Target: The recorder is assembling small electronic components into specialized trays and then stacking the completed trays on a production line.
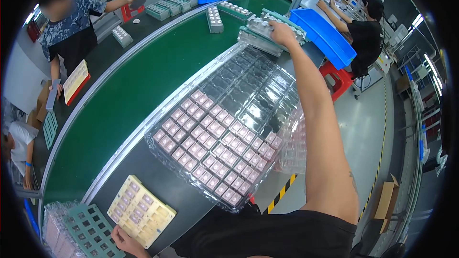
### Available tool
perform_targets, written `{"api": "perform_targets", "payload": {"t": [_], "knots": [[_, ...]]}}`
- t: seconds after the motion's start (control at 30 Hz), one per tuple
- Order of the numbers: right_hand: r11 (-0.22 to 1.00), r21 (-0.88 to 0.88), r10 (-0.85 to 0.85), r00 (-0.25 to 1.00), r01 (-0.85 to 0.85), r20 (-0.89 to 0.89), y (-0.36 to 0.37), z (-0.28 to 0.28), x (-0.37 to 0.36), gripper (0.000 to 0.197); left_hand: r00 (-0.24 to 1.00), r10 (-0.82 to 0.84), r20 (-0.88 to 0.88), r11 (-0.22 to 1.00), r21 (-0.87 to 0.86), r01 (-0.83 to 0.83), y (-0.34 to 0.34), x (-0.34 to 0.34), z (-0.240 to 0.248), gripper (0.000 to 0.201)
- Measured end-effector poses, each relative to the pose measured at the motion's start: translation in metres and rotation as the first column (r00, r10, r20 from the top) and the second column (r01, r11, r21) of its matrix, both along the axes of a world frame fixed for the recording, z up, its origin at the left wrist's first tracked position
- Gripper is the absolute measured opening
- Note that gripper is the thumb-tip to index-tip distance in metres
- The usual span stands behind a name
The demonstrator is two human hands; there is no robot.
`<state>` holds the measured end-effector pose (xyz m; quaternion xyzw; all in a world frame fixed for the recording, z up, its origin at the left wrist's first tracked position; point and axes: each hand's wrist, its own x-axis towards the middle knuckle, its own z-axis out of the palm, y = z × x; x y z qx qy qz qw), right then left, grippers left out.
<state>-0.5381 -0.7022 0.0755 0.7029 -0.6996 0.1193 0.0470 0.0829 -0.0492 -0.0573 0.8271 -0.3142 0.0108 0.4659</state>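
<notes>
My right arm reaches far forward, and my right hand [283, 33] is on a stack of grey and green slotted fixtures [260, 32], its fingers bent over the top piece. Low at the left, my left hand [128, 243] has curled fingers at the near edge of a cream fixture plate [155, 222]. Small pinkish square parts sit in several of that plate's pockets; others are bare. A green plate with square holes [91, 229] lies beside the left hand. Between my hands, a clear blister tray [267, 79] carries rows of pinkish parts in its nearer half.
A green conveyor [119, 79] curves past the dark worktop. Blue bins [325, 38] stand at the far right and far back. More loaded fixtures [215, 20] line the far side. Across the belt, a person [71, 28] handles fixtures; another [370, 33] sits at the right.
</notes>
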Motion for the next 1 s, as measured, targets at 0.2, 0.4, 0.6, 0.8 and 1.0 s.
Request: {"api": "perform_targets", "payload": {"t": [0.2, 0.4, 0.6, 0.8, 1.0], "knots": [[0.992, 0.095, -0.08, 0.997, 0.078, 0.016, -0.03, -0.02, -0.023, 0.052, 0.999, 0.015, 0.036, 0.997, 0.071, -0.018, 0.0, -0.001, 0.005, 0.02], [0.982, -0.161, -0.097, 0.994, 0.103, 0.047, -0.006, -0.012, -0.008, 0.062, 0.999, 0.019, 0.026, 0.998, 0.056, -0.02, -0.001, -0.003, 0.01, 0.019], [0.909, -0.413, 0.072, 0.997, -0.05, 0.04, 0.032, -0.006, 0.047, 0.049, 0.999, 0.047, -0.016, 0.999, 0.028, -0.047, -0.013, -0.026, 0.023, 0.015], [0.828, -0.275, 0.548, 0.812, -0.489, 0.203, 0.085, 0.0, 0.15, 0.03, 1.0, -0.028, 0.0, 0.997, -0.069, 0.028, -0.024, -0.027, 0.017, 0.011], [0.69, -0.13, 0.712, 0.636, -0.712, 0.298, 0.137, -0.024, 0.299, 0.026, 1.0, -0.003, -0.021, 0.993, -0.114, 0.0, -0.022, -0.025, 0.027, 0.01]]}}
